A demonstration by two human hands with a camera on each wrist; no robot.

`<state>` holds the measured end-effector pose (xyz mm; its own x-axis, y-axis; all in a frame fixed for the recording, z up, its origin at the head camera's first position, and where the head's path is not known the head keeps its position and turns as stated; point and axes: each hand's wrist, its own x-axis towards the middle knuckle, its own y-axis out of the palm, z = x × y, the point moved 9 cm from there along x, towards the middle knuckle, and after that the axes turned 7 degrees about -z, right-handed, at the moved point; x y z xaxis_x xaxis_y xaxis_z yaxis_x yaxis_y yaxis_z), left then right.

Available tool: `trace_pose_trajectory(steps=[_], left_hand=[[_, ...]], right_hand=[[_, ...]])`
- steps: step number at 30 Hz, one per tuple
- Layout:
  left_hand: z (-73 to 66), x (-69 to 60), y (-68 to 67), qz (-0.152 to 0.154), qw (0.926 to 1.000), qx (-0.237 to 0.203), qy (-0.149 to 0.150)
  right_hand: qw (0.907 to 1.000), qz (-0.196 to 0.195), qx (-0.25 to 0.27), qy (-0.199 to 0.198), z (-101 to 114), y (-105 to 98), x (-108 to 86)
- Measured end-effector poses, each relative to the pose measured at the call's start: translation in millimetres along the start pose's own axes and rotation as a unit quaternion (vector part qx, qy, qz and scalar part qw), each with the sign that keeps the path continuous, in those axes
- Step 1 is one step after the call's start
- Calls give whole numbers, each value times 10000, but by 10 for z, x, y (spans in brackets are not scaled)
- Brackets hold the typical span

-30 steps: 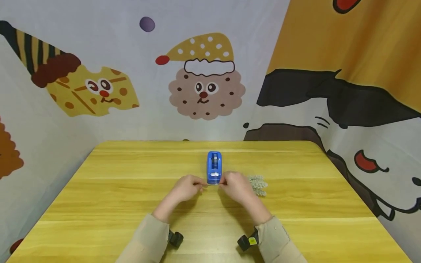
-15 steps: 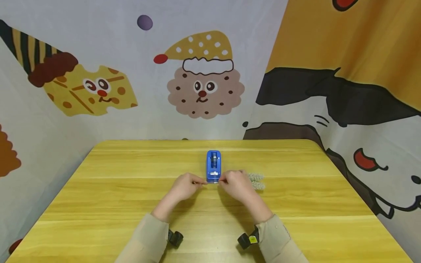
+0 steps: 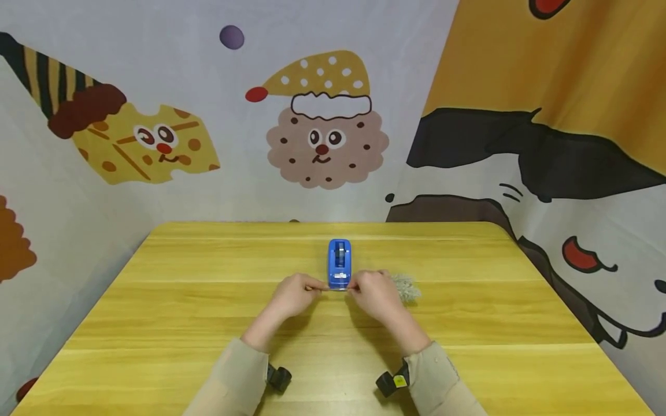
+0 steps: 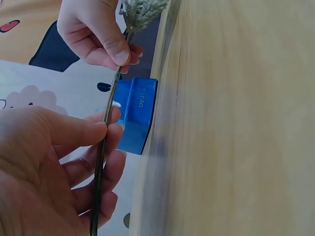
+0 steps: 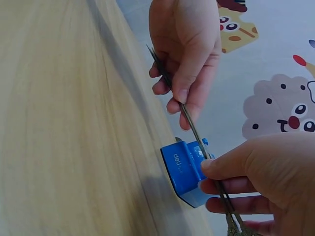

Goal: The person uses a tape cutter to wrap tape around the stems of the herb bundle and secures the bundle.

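Stems [image 4: 100, 167] bunched mid-frame, left hand [image 3: 295, 296] and right hand [image 3: 374, 293] pinching them by tape dispenser [image 3: 339, 278]; binding unclear; not yet set down.

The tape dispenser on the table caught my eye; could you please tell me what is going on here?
Someone holds thin stems crosswise at the near end of the blue tape dispenser, which stands on the wooden table. The right grip pinches them near their pale flower heads, the left grip toward the bare ends. Whether they are taped is unclear.
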<state>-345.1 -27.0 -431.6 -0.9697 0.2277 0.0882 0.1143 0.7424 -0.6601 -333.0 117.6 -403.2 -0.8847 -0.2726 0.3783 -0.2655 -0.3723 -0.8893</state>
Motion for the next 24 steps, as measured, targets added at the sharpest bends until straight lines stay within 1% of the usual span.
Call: trace_pose_trajectory(steps=[5,10,15,18,24], left_hand=[[-20,4,-15,3,10000,-47,40],[-38,3,-6,67,9999,-44,140],[-46,9,4,73,9997,108,187],[-51,9,1,52,9996,161,229],[-53,-2,-8,5,9994,215,260]], right_hand=[[9999,-158,-32,-47,6,-8,4],[9999,-111,-62,48,-12,18,17],[9999,-89,-41,67,-31,34,17],[9999,-91,29,74,-30,33,14],[9995,32,296,82,-16,50,-7]])
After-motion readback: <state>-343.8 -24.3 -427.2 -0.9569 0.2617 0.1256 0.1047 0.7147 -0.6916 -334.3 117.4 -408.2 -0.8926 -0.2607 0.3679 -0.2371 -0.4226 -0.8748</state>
